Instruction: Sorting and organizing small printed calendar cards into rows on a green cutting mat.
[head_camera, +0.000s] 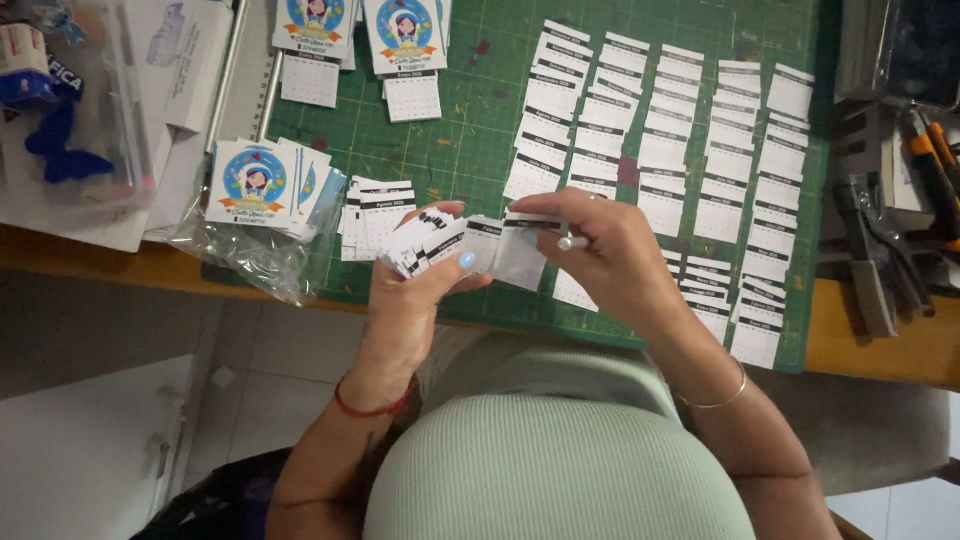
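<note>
While both hands grip one fanned stack (430, 245), five columns (680, 150) lie beside.

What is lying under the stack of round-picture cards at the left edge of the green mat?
Under the stack of picture cards lies a crumpled clear plastic bag, partly on the green cutting mat and partly on the wooden table. Whatever the bag holds beneath the cards is covered.

From my feed the light is soft, even and fairly bright, casting only faint shadows under the white paper calendar slips (640, 150) on the green gridded cutting mat (470, 150). Edges bow slightly; fine print is blurred, and the clear plastic bag (250, 255) glints.
</note>
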